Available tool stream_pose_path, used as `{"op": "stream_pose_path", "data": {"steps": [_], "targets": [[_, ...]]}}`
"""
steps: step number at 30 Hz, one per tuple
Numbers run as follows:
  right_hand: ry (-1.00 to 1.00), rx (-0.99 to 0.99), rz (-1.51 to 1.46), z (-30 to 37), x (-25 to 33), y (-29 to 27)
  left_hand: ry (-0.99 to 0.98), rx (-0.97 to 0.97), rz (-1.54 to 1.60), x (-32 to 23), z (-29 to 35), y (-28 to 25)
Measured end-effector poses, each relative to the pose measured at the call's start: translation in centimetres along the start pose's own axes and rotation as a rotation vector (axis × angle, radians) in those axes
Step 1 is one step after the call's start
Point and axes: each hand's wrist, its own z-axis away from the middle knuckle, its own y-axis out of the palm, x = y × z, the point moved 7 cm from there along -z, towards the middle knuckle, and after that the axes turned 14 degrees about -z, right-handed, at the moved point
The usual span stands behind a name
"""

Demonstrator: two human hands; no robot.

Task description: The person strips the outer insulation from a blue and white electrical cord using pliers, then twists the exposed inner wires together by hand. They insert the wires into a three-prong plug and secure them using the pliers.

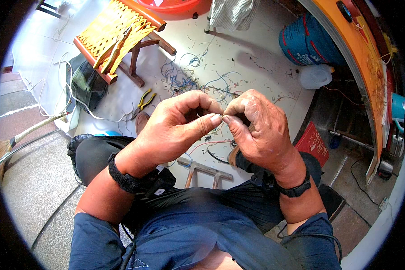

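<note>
Above my lap, my left hand (177, 128) and my right hand (263, 128) meet fingertip to fingertip. Each one is closed in a pinch of thumb and forefinger. Whatever sits between the tips is too small to make out. Beyond my left hand, yellow-handled pliers (146, 100) lie on the floor. A larger pair of pliers (115, 51) rests on the yellow woven seat of a folding stool (96, 27). Blue wire scraps (180, 81) are strewn over the floor past my hands, and a thin red wire (207, 143) runs below them.
A blue woven sack (308, 42) and a translucent plastic jug (315, 77) stand at the far right. Beside them curves an orange panel (366, 49). A red basin (171, 5) is at the top. A dark bag (86, 81) lies left, near a broom (4, 150).
</note>
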Motion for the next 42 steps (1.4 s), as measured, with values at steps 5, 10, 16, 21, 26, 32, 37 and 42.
{"op": "stream_pose_path", "data": {"steps": [5, 10, 16, 21, 26, 32, 37, 42], "targets": [[0.059, 0.053, 0.004, -0.1, -0.1, 0.4, 0.032, 0.033, -0.001, 0.4, 0.1, -0.2], [0.079, 0.133, -0.026, -0.1, 0.0, 1.3, 0.060, 0.038, 0.196, 1.3, -0.1, 0.4], [0.054, 0.090, -0.102, -0.5, 0.0, 1.3, 0.018, -0.027, 0.452, 1.7, -0.1, 0.9], [0.018, 0.086, -0.095, -0.7, 0.3, 1.4, -0.045, -0.030, 0.545, 2.4, 0.0, 1.0], [0.038, 0.113, -0.069, -0.2, 0.9, 2.0, -0.050, -0.046, 0.577, 1.6, -0.1, -0.5], [0.021, 0.087, -0.078, -0.4, 0.7, 1.4, -0.091, -0.073, 0.501, 1.7, 0.0, -0.4], [0.020, 0.093, -0.076, -0.3, 0.7, 1.3, -0.065, -0.113, 0.536, 1.9, -0.3, -0.9], [0.009, 0.082, -0.087, -0.4, 1.0, 1.0, -0.084, -0.229, 0.530, 2.0, -0.3, -2.1]]}}
